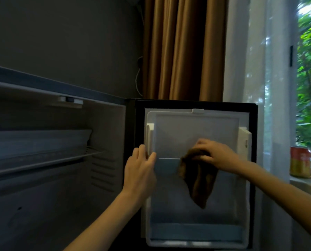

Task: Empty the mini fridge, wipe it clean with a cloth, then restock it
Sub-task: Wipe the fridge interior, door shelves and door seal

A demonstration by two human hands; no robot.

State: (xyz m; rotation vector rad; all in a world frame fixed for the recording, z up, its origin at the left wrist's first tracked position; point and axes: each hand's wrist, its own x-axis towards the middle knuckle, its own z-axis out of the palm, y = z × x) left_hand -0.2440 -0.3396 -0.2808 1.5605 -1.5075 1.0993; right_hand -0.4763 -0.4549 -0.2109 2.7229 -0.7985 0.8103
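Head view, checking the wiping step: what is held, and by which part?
The right hand grips the brown cloth by its bunched top end; the left hand only rests on the fridge door's side rail.

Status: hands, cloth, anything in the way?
Left hand rests on door edge. Right hand grips cloth against door liner. Bottom shelf bare; can off on sill, nothing blocking.
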